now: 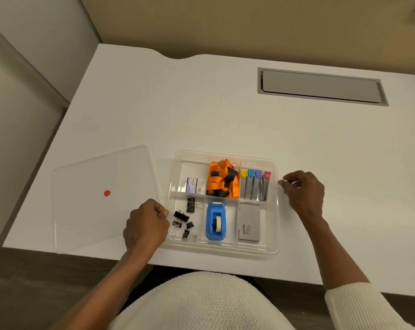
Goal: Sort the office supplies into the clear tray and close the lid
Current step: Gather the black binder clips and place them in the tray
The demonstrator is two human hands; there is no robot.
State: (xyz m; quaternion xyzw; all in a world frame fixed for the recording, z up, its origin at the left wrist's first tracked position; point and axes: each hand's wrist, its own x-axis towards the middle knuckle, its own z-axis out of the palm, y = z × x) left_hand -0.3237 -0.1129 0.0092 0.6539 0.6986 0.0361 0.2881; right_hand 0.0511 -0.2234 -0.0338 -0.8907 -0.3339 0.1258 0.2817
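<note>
The clear tray (225, 154) sits near the desk's front edge, uncovered. Its compartments hold small staple boxes (196, 185), an orange lanyard (223, 181), coloured-tipped clips (255, 184), black binder clips (185, 220), a blue tape dispenser (216, 221) and a grey box (249, 222). The clear lid (101, 198), marked with a red dot, lies flat on the desk left of the tray. My left hand (147, 225) is curled at the tray's left rim, over the lid's right edge. My right hand (303, 192) is curled at the tray's right rim. Whether either hand grips anything is unclear.
A white desk (201, 110) carries everything, with a grey cable hatch (321, 85) set in at the back right. Partition walls stand behind and to the left. The desk's front edge lies just below the tray, above my lap.
</note>
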